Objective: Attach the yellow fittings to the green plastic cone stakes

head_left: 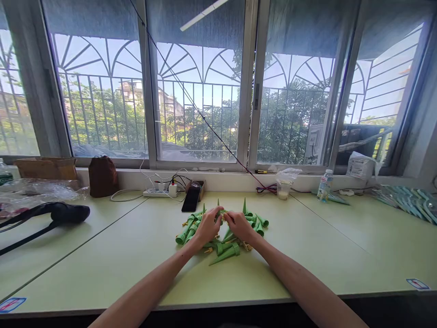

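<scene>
Over a pile of green plastic watering spikes [223, 260], my two hands meet with their fingertips close together. My left hand [208, 226] is closed in a pinch around a green spike, which its fingers mostly hide. Fingers of my right hand [241, 226] are pinched at a small yellow piece [224, 218] against that spike; the exact contact is hard to make out. Cone-shaped spikes lie to both sides and below the hands, and a few stand point up, such as the green spike [245, 206] at the back. Small yellow fittings [208, 250] are scattered among them.
Behind the pile lie a black phone [191, 199] and a power strip [160, 193] with cables. A plastic cup [283, 189] and a bottle [324, 186] stand at back right. On the left are a brown pouch [103, 176] and a black strapped object [70, 213].
</scene>
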`<state>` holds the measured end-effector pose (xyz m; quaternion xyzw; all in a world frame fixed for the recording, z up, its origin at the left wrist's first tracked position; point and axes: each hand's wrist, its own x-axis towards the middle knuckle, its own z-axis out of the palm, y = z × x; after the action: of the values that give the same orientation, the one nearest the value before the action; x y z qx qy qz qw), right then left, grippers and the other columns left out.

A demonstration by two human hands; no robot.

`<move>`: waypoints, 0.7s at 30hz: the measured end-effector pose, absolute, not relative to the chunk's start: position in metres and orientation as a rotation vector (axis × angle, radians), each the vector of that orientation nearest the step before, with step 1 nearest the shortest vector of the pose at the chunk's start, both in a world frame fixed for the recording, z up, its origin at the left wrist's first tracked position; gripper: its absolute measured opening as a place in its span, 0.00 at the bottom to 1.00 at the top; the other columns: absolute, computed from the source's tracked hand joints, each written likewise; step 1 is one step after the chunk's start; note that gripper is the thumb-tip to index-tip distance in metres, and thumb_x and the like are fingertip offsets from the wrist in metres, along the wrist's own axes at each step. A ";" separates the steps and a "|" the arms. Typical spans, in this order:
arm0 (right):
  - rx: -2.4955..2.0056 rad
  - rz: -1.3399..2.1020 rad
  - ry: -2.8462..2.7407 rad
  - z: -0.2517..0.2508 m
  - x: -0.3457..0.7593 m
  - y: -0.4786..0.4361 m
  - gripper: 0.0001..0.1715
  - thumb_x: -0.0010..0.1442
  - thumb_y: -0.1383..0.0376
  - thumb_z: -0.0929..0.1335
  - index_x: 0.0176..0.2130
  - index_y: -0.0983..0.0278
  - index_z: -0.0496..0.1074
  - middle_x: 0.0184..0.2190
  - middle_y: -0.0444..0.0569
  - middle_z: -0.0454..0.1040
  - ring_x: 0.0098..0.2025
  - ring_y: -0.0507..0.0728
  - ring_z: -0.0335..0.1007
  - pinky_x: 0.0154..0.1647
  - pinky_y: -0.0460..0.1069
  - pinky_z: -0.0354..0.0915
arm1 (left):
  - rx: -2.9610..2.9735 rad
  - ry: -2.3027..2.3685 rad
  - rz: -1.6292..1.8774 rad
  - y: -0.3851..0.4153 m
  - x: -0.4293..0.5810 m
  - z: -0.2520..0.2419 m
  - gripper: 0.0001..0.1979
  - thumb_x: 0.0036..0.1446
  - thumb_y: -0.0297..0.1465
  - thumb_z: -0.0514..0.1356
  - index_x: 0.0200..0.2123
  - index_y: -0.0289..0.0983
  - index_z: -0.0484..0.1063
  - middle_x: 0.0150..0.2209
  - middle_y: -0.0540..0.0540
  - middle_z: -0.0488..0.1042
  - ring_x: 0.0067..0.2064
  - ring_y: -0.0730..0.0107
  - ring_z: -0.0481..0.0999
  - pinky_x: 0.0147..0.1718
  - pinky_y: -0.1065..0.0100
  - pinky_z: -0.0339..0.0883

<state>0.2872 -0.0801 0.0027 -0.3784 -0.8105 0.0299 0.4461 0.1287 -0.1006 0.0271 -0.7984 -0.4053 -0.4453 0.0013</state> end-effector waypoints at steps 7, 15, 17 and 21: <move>-0.941 0.066 -2.011 0.001 0.287 -0.078 0.21 0.67 0.61 0.58 0.26 0.64 0.68 0.20 0.44 0.67 0.23 0.50 0.55 0.27 0.46 0.49 | -2.516 -1.281 -1.386 -0.100 0.129 0.026 0.13 0.58 0.26 0.53 0.46 0.39 0.70 0.43 0.44 0.77 0.44 0.62 0.75 0.45 0.62 0.67; -0.928 0.082 -2.029 0.001 0.287 -0.079 0.21 0.67 0.61 0.59 0.26 0.64 0.68 0.20 0.44 0.68 0.22 0.50 0.56 0.26 0.46 0.49 | -2.511 -1.275 -1.400 -0.099 0.128 0.025 0.13 0.58 0.27 0.54 0.46 0.39 0.70 0.43 0.45 0.77 0.43 0.63 0.75 0.45 0.62 0.67; -0.918 0.087 -2.033 0.002 0.287 -0.080 0.21 0.67 0.60 0.59 0.26 0.64 0.68 0.20 0.43 0.68 0.22 0.50 0.56 0.26 0.45 0.49 | -2.512 -1.274 -1.394 -0.098 0.128 0.024 0.14 0.57 0.26 0.54 0.46 0.39 0.70 0.43 0.44 0.77 0.43 0.63 0.75 0.45 0.62 0.67; -0.908 0.086 -2.036 0.003 0.287 -0.081 0.21 0.67 0.60 0.59 0.25 0.64 0.67 0.20 0.44 0.68 0.22 0.50 0.56 0.26 0.45 0.49 | -2.518 -1.282 -1.380 -0.098 0.128 0.024 0.14 0.58 0.26 0.54 0.46 0.39 0.70 0.43 0.44 0.77 0.43 0.63 0.75 0.46 0.62 0.66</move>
<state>0.2867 -0.0806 0.0026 -0.3655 -0.8198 0.0344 0.4396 0.1278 -0.0979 0.0237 -0.8008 -0.4076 -0.4389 -0.0015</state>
